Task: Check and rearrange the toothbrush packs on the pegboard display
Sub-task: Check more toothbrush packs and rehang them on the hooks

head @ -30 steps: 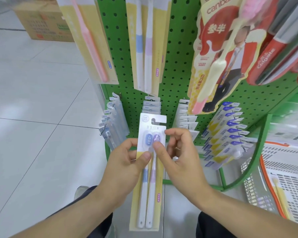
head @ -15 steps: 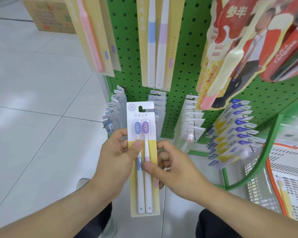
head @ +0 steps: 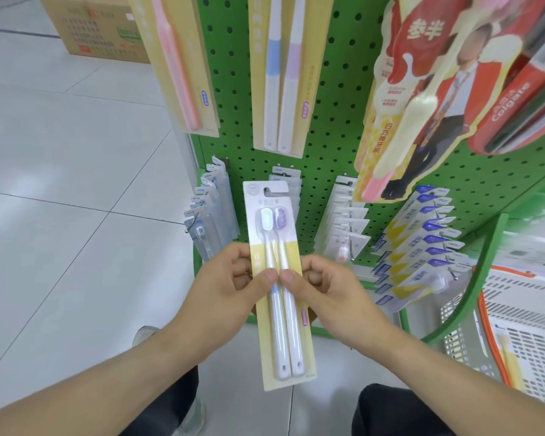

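change: your thumbs now meet mid-pack, both pinching the twin toothbrush pack [head: 277, 278]
left hand [head: 230, 287]: pinching
right hand [head: 324, 291]: pinching
around: green pegboard [head: 334, 105], hanging packs [head: 343, 228] behind

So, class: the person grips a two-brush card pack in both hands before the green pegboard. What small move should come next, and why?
Probably lift the yellow-and-white two-brush card pack up to the identical hanging pack on the green pegboard and hook its slot there. Left hand and right hand pinch it mid-card, off any peg, heads up, hang slot free.
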Tool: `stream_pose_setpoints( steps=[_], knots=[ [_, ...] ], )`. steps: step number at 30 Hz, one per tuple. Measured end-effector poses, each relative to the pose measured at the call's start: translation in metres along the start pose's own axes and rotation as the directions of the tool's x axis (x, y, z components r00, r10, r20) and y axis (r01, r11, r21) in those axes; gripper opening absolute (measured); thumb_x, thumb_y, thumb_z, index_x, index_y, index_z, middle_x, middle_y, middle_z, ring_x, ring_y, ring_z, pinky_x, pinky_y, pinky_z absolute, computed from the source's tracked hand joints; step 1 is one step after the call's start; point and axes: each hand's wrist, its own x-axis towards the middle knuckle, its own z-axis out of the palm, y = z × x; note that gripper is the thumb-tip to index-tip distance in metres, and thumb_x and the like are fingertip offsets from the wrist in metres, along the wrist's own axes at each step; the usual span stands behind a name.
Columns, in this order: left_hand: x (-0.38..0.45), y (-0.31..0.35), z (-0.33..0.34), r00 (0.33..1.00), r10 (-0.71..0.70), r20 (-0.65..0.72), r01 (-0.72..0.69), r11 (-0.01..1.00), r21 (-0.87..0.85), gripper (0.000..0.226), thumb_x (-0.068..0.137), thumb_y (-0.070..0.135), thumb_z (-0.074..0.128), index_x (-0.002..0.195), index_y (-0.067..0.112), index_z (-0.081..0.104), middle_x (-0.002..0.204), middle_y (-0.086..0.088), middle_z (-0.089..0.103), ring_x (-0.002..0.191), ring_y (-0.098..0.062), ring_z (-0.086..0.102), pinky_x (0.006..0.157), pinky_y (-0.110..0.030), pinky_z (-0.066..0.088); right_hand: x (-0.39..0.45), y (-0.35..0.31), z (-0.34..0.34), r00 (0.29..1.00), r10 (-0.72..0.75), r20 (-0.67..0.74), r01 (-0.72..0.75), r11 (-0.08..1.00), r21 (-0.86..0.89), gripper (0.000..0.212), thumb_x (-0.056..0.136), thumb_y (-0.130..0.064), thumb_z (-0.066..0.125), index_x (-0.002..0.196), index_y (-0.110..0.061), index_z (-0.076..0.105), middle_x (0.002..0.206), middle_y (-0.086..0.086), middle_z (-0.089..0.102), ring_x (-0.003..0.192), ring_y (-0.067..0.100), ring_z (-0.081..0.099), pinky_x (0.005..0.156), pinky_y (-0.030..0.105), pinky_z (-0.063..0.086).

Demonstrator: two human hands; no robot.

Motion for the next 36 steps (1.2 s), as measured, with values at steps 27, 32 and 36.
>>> stream_pose_setpoints(
  steps=[27, 32, 36],
  knots=[
    [-0.008, -0.005, -0.021, 0.946, -0.203, 0.252, 0.104, 0.929, 0.356, 0.04, 0.087, 0.032, 0.075, 0.119, 0.026, 0.051, 0.093, -0.008, 0.07, 0.065, -0.026, 0.072, 0.061, -0.036, 0.06, -0.004, -0.014, -0.013, 0.932, 0.218, 0.289, -0.188, 0.974, -0.128, 0.039, 0.082, -0.004, 0.08, 0.116, -0.001, 0.061, 0.099, 0.028, 0.069, 0.068, 0.034, 0.073, 0.062, 0.04, 0.062],
    [-0.007, -0.006, -0.022, 0.947, -0.183, 0.263, 0.089, 0.94, 0.33, 0.045, 0.083, 0.023, 0.081, 0.118, 0.025, 0.053, 0.089, -0.01, 0.07, 0.065, -0.028, 0.072, 0.062, -0.038, 0.06, -0.005, -0.015, -0.018, 0.917, 0.229, 0.325, -0.201, 0.972, -0.118, 0.039, 0.088, -0.007, 0.075, 0.125, -0.009, 0.061, 0.107, 0.025, 0.069, 0.076, 0.037, 0.073, 0.069, 0.04, 0.062],
    [-0.008, -0.006, -0.02, 0.948, -0.185, 0.258, 0.07, 0.915, 0.398, 0.046, 0.081, 0.019, 0.084, 0.116, 0.027, 0.054, 0.086, -0.003, 0.07, 0.067, -0.025, 0.073, 0.066, -0.04, 0.062, -0.007, -0.015, -0.021, 0.891, 0.236, 0.388, -0.185, 0.969, -0.164, 0.037, 0.092, -0.004, 0.07, 0.127, -0.011, 0.061, 0.112, 0.02, 0.07, 0.081, 0.036, 0.074, 0.069, 0.039, 0.061]
  ],
)
